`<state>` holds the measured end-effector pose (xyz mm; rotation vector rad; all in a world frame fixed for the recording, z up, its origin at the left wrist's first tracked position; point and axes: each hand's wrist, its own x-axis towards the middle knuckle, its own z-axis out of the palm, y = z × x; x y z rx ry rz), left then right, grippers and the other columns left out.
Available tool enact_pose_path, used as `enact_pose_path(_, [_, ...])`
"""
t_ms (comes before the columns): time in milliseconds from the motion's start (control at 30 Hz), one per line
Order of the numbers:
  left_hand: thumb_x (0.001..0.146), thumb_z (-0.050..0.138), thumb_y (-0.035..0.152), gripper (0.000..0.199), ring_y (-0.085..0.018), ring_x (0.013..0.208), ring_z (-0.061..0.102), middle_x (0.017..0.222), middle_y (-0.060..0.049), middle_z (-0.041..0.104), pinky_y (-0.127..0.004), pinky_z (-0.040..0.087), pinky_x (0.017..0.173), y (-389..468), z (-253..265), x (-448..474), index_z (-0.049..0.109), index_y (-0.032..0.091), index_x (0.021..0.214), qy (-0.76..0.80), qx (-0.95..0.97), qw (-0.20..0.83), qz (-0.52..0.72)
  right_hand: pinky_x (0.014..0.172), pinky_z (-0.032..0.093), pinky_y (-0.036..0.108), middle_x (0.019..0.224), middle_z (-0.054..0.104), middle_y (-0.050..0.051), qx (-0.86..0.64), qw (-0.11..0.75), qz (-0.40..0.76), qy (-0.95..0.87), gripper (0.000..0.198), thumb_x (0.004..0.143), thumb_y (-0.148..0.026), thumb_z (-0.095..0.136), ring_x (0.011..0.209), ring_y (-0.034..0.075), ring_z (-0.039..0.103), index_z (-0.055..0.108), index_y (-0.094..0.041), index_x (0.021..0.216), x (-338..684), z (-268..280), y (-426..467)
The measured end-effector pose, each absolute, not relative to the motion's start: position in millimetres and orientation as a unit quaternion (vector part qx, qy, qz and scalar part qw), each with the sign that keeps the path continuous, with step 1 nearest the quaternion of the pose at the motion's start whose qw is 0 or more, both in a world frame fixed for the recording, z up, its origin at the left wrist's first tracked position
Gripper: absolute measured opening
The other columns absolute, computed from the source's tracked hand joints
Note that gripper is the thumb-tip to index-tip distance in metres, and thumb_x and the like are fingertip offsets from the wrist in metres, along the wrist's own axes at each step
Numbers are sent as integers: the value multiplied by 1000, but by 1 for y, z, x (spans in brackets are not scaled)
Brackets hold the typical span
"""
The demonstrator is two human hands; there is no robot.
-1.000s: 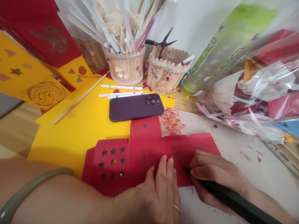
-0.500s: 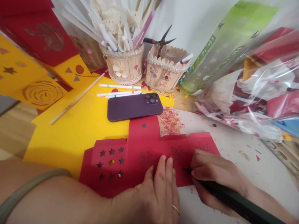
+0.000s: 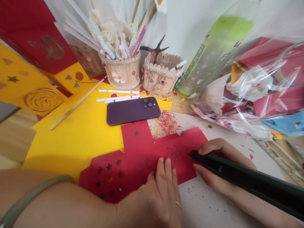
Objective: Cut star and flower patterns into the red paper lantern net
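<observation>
1. The left hand [image 3: 163, 196] hides a lower part of the red card [image 3: 137, 141], so what lies beneath it cannot be seen.
2. The black pen [image 3: 237, 172] covers the middle of the right hand [image 3: 223, 146], and its rear end is cut off by the right edge.
3. Whether the tip of this pen touches the card, I cannot tell.
4. The drawing [image 3: 196, 146] near the right hand is too faint and blurred to make out.
5. The purple phone [image 3: 130, 112] lies with its screen hidden underneath.
6. The clear bag [image 3: 280, 82] leaves the right edge; its shine makes some contents unclear.
</observation>
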<state>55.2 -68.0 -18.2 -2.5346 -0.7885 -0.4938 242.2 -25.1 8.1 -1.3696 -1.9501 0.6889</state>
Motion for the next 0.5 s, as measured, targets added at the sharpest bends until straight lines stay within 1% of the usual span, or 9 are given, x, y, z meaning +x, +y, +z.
enact_pose_path(67, [79, 40, 7, 31, -28, 80, 71, 91, -22, 70, -24, 55, 51, -69, -16, 58, 65, -4, 94, -293, -913, 228, -168, 43, 45, 20, 65, 58, -5, -508, 315, 264, -757, 15, 74, -14, 56, 45, 9, 51, 49, -25, 82, 240, 6, -26])
enact_pose_path(133, [82, 41, 8, 30, -26, 82, 71, 94, -19, 70, -23, 56, 55, -70, -13, 58, 65, -2, 97, -298, -915, 232, -143, 41, 44, 19, 62, 57, -6, -488, 304, 256, -777, 16, 74, -12, 54, 43, 9, 51, 49, -25, 81, 240, 2, -26])
enact_pose_path(233, [85, 44, 10, 29, -23, 85, 71, 99, -17, 70, -20, 56, 59, -71, -8, 56, 65, 0, 102, -306, -917, 228, -111, 43, 46, 18, 64, 59, -6, -458, 300, 231, -804, 18, 75, -10, 54, 45, 8, 54, 49, -25, 82, 241, -4, -25])
enact_pose_path(333, [88, 43, 12, 29, -22, 83, 71, 99, -17, 70, -20, 56, 60, -71, -8, 55, 64, 0, 103, -307, -920, 222, -99, 42, 46, 19, 64, 61, -5, -436, 300, 210, -822, 21, 73, -9, 56, 44, 9, 57, 48, -26, 84, 242, -6, -24])
enact_pose_path(500, [88, 41, 11, 29, -22, 85, 71, 97, -14, 71, -20, 56, 60, -70, -12, 55, 64, 2, 102, -298, -918, 239, -108, 39, 45, 20, 61, 61, -5, -435, 296, 223, -821, 23, 72, -10, 56, 41, 10, 57, 47, -27, 85, 241, -6, -25])
